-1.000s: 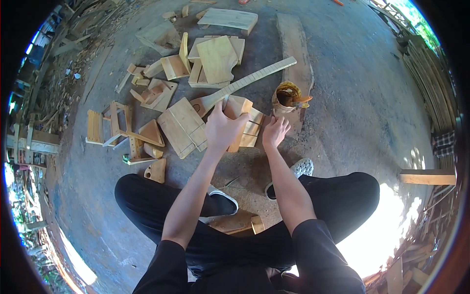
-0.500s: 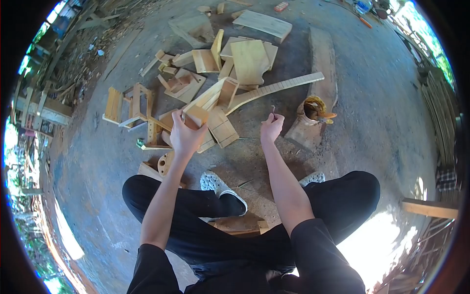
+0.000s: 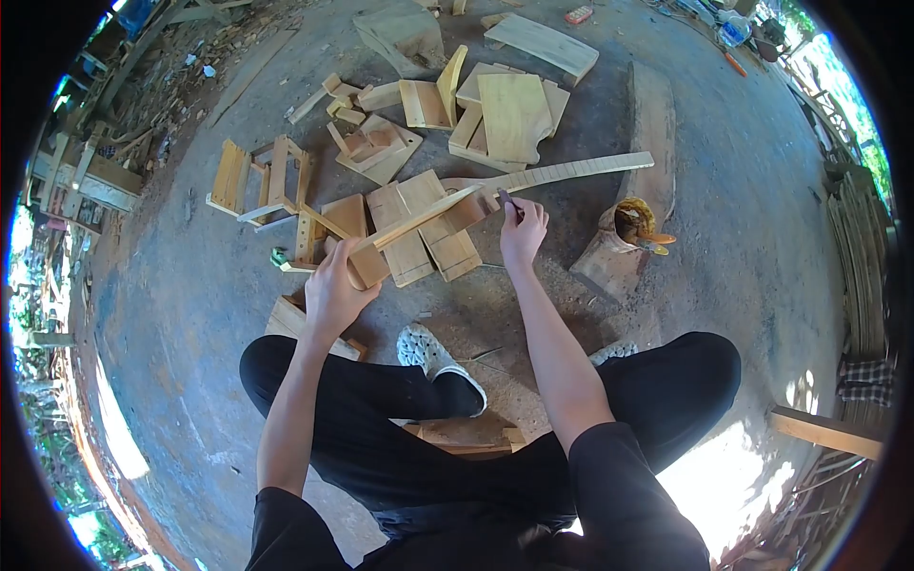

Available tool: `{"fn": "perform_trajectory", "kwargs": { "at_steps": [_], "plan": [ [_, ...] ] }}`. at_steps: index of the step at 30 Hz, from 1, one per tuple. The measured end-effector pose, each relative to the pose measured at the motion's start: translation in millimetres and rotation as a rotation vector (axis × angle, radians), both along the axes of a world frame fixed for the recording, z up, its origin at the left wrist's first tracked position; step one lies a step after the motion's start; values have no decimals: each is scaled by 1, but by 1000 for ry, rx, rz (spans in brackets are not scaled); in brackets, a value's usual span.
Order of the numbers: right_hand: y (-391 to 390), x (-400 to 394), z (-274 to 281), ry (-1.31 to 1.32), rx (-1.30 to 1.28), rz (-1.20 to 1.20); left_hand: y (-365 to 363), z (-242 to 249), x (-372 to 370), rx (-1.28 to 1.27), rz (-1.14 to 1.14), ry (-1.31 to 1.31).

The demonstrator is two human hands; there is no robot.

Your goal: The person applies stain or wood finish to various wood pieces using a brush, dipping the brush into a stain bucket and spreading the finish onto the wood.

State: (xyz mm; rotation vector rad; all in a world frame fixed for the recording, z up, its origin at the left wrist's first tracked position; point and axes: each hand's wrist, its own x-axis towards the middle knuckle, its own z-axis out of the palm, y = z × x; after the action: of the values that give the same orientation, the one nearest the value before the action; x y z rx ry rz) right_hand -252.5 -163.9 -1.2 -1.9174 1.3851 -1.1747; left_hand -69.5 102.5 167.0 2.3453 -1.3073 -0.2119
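My left hand (image 3: 335, 293) is closed round the near end of a wooden piece (image 3: 419, 220), a long narrow board with a block at each end. The piece slants away to the right above the floor. At its far end, my right hand (image 3: 524, 234) pinches a small dark scrap (image 3: 503, 196), too small to name, against or very close to the wood. Below the held piece lie flat wooden boards (image 3: 405, 257) with lines across them. Just beyond runs a long curved wooden strip (image 3: 590, 168) with evenly spaced cross marks.
Right of my hands, a worn pot (image 3: 609, 225) with orange-handled tools stands on a plank (image 3: 652, 133). Wooden frames (image 3: 279, 181) lie at left, and cut boards (image 3: 514, 116) are piled farther off. My feet in pale clogs (image 3: 426, 350) are close by.
The held wooden piece has swung lower, its far end toward the right. My right hand, apart from it before, is now at that end. The whole view has shifted slightly.
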Motion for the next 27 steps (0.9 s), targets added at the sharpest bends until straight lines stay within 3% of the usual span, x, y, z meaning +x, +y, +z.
{"fn": "perform_trajectory", "kwargs": {
  "at_steps": [3,5,8,15,17,21,23,24,26,27],
  "plan": [
    [-6,6,16,65,40,25,0,-2,4,-10,4,3],
    [-13,12,10,-87,33,201,-1,-3,6,-30,4,-2],
    [-8,25,-2,-210,105,266,-4,-2,6,-67,-1,-24],
    [-8,26,12,-238,202,269,-10,1,7,-56,-25,9],
    [-5,22,31,-253,250,371,-13,4,6,-46,-28,27],
    [-16,22,3,-290,162,381,-17,10,2,-37,-20,40],
    [-24,17,8,-87,402,134,-19,12,0,-36,-19,36],
    [-24,17,2,-89,404,132,-19,12,-1,-42,-16,46],
    [-22,21,-10,-137,-269,299,-20,12,1,-46,-20,51],
    [-21,22,-7,-141,-269,294,-19,11,5,-52,-22,59]
  ]
}}
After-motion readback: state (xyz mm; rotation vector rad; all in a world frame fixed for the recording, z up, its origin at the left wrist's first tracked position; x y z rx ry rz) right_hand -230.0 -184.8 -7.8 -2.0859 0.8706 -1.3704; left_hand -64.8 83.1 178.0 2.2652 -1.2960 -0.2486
